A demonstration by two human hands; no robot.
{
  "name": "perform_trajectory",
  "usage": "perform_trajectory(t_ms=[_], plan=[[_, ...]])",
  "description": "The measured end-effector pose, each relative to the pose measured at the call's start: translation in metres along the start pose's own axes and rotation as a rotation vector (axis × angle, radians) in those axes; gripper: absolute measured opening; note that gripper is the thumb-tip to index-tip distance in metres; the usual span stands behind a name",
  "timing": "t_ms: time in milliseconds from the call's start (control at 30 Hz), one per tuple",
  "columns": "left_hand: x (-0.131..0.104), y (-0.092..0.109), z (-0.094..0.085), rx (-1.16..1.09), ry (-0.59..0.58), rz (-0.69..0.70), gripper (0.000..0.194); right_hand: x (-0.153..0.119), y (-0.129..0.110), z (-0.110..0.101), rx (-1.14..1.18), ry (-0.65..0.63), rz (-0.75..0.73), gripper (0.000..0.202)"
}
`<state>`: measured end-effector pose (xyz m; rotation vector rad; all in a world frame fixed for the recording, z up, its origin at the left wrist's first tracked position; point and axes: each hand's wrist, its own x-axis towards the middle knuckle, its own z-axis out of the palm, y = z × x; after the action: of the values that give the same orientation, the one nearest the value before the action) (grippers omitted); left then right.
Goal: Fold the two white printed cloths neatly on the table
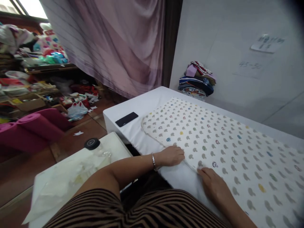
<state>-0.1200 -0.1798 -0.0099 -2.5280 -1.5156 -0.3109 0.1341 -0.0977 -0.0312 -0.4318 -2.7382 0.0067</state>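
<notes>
A white sheet (pixel 194 133) printed with grey shapes and small coloured motifs lies spread flat over a white-covered table. It has a bound edge and a rounded near-left corner. At the near edge, my left hand (pixel 171 155) is closed on the border, its fingers bent over the cloth; a metal bracelet is on that wrist. Farther right along the same edge, my right hand (pixel 212 182) pinches the border between thumb and fingers. The undersides of both hands are hidden.
A black phone (pixel 126 119) lies on the white table (pixel 152 98), left of the sheet. Folded cloths (pixel 197 80) are stacked by the wall. A smaller white table (pixel 114 142) holds a black round object (pixel 92 143) and clear plastic (pixel 68 180). Pink rolls (pixel 30 126) lie on the floor, left.
</notes>
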Motion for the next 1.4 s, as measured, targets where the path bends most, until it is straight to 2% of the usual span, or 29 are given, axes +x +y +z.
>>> perform_trajectory(t_ms=[167,333,567,733,800,933,1067,1200,1400], plan=[[-0.005,0.001,-0.007,-0.026,-0.01,-0.019,0.005,-0.002,-0.001,0.003,-0.084,0.003,-0.038,0.044],[-0.004,0.003,-0.01,-0.003,-0.016,-0.107,0.01,0.016,-0.006,0.008,-0.13,0.029,-0.06,0.04],[-0.011,0.0,-0.009,-0.015,-0.03,-0.12,0.011,0.03,-0.008,0.02,-0.068,-0.008,-0.087,0.031],[-0.02,-0.012,-0.007,0.028,-0.062,-0.274,0.007,0.033,-0.003,0.024,-0.065,-0.037,-0.078,0.032],[-0.023,-0.015,-0.006,0.038,-0.074,-0.292,0.008,0.037,-0.004,0.025,-0.077,-0.036,-0.071,0.031],[-0.03,-0.018,-0.007,0.025,-0.077,-0.291,0.009,0.042,-0.008,0.027,-0.057,0.03,-0.125,0.03],[-0.039,-0.025,-0.015,0.024,-0.077,-0.411,0.01,0.041,-0.009,0.027,-0.036,0.082,-0.126,0.032],[-0.049,-0.037,-0.02,0.036,-0.045,-0.539,0.013,0.042,-0.01,0.027,-0.008,0.035,-0.092,0.036],[-0.06,-0.045,-0.017,0.041,-0.048,-0.628,0.011,0.042,-0.011,0.028,0.061,0.028,-0.107,0.039]])
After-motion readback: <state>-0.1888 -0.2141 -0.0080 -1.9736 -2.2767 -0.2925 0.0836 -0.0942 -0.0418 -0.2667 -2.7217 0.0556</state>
